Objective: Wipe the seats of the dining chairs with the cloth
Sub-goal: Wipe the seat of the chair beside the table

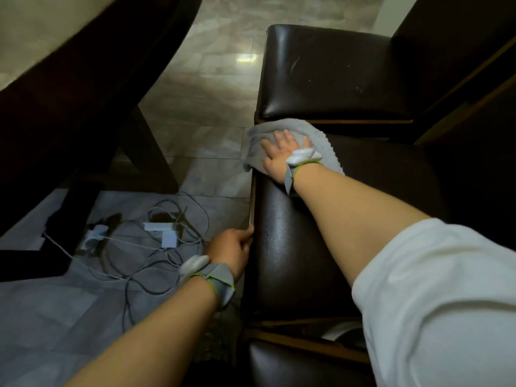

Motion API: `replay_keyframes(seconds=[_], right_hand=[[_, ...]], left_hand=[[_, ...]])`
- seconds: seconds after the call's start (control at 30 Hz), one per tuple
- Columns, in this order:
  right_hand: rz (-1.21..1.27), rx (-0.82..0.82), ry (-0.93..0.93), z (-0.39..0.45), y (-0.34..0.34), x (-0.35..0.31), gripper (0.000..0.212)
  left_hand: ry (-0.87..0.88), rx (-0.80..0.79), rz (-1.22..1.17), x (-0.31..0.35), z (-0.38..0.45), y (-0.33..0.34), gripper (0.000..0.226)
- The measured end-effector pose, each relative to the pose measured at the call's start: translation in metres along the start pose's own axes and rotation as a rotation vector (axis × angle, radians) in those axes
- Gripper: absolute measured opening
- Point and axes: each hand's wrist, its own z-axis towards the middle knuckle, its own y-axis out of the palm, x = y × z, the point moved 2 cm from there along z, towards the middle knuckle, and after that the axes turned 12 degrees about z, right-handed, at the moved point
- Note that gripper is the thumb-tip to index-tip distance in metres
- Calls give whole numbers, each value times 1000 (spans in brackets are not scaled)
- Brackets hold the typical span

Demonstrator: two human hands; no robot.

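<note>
While the right hand (pixel 280 155) presses the cloth (pixel 293 145) flat, fingers spread, on the near chair seat's (pixel 290 247) far corner | left hand (pixel 233 251) fingers curled round the seat's edge | cables (pixel 156 241) on floor.

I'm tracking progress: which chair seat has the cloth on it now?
The middle seat: the right hand presses the grey cloth on its far corner. The far seat lies bare.

Shiny tile floor (pixel 195 88), with a grey mat (pixel 55 317) on it. On the mat, a tangle of wires (pixel 167 255) and small white boxes (pixel 162 230). Dark chair seat (pixel 293 247), grey cloth (pixel 321 141) on its far corner.
</note>
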Motion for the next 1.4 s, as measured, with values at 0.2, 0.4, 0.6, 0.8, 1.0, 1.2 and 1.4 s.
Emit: replay_keyframes(seconds=[0.2,0.4,0.6,0.8,1.0,1.2,1.4], right_hand=[[-51,-102,5,49,-15,-7,62],[-117,-19,-222,9,-7,-15,47],[-101,39,-354,-92,35,-20,45],[-74,35,-453,-180,71,-38,42],[-141,-44,-598,-254,102,-28,57],[23,47,-259,-291,90,46,62],[184,171,304,-303,60,161,56]], left_hand=[[-29,-16,-230,-9,-1,10,52],[-12,-46,-329,-7,-4,6,33],[-167,43,-188,-5,-26,-13,35],[-254,40,2,3,-63,-19,19],[-201,182,20,35,-90,-8,18],[9,88,122,80,-100,13,26],[170,41,248,121,-91,19,45]])
